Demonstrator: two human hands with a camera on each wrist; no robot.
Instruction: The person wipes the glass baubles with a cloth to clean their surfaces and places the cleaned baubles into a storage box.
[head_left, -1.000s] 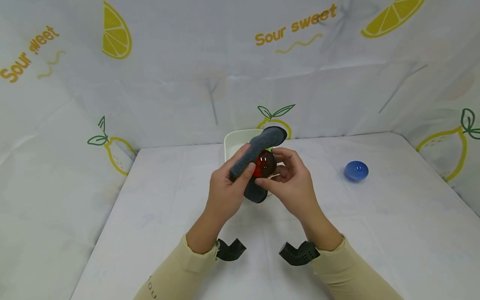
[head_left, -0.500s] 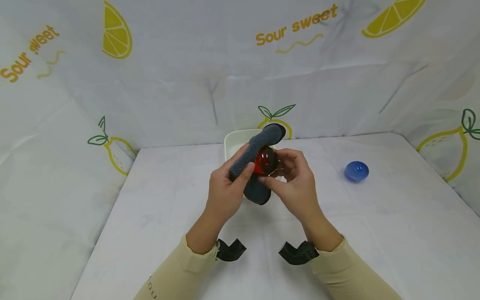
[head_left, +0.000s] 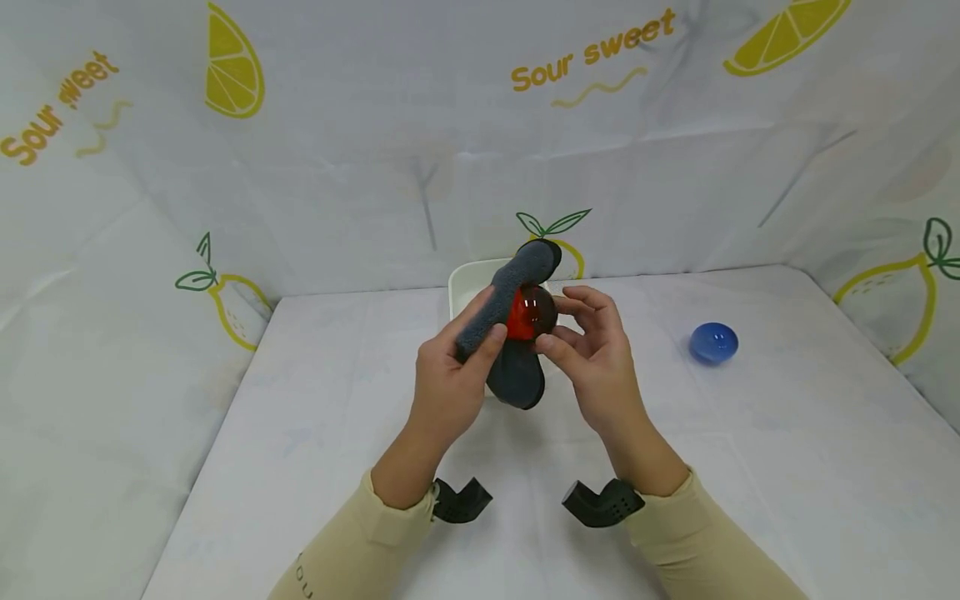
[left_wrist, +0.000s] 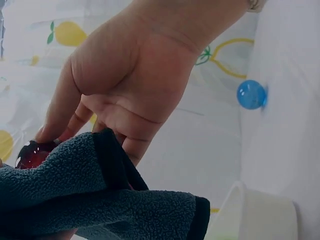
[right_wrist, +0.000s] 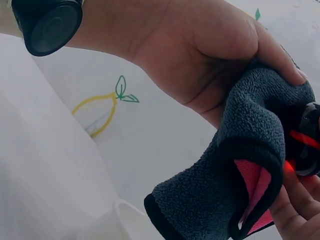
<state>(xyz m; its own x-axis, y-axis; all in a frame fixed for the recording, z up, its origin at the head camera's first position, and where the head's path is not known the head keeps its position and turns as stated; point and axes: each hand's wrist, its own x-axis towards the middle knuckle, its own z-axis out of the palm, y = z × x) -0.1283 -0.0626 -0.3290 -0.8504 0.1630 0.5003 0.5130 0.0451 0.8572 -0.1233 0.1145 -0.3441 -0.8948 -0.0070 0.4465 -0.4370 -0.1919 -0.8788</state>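
In the head view the left hand [head_left: 450, 358] grips a grey-blue plush cloth with black edging [head_left: 491, 321], its thumb laid along the near side. A glossy, see-through red ball [head_left: 542, 310] sits against the cloth between the two hands, and the right hand [head_left: 597, 358] pinches it between thumb and fingers. Behind the hands, partly covered by them, stands a white plastic container [head_left: 465, 282]. Well apart to the right, a translucent blue ball [head_left: 713, 342] lies on the white tablecloth [head_left: 315, 467]. Both cream sleeves [head_left: 360, 533] show only from here.

The left wrist view gives the palm side of the right hand, with its thumb tip on the red ball, which is largely hidden behind the plush cloth. It also shows the blue ball and the container's rim.

The right wrist view looks at the left hand from its palm side, thumb bent over the cloth. A fold opens here on a bright pink underside [right_wrist: 256, 180], far plainer than elsewhere. The right hand's fingertips reach the red ball from below.
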